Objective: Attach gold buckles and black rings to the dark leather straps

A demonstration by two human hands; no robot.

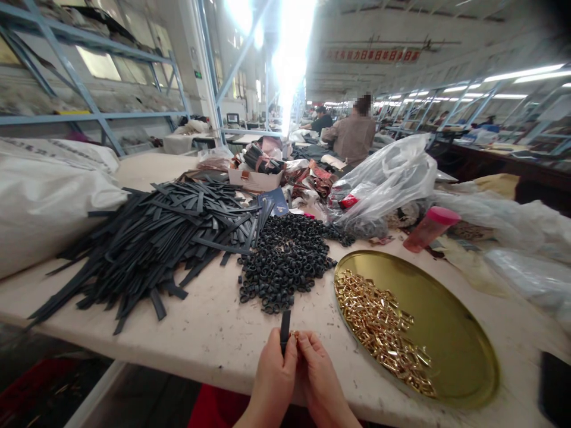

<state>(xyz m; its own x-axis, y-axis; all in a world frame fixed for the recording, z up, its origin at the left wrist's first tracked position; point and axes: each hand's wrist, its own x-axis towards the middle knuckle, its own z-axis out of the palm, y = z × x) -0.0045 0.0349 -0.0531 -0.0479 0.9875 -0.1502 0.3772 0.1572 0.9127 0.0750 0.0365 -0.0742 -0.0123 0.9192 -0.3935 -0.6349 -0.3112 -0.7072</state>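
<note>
My left hand (275, 367) is closed around a short black strap (285, 328), which stands up out of the fist. Right beside it, my right hand (317, 364) pinches a small gold buckle (293, 335) against the strap; fingers cover most of it. Both hands meet at the table's near edge. Ahead of them lies a heap of small black loops (285, 255). To the right, many gold buckles (379, 321) are piled on the left side of a round gold tray (450, 321). A big pile of black straps (165, 238) spreads to the left.
A white sack (49, 202) bounds the left side. Behind the piles are a cardboard box (255, 180) and a clear plastic bag (392, 175). A pink-lidded jar (432, 229) leans beyond the tray. A dark object (555, 386) lies at the right edge. Another person (354, 134) sits farther back.
</note>
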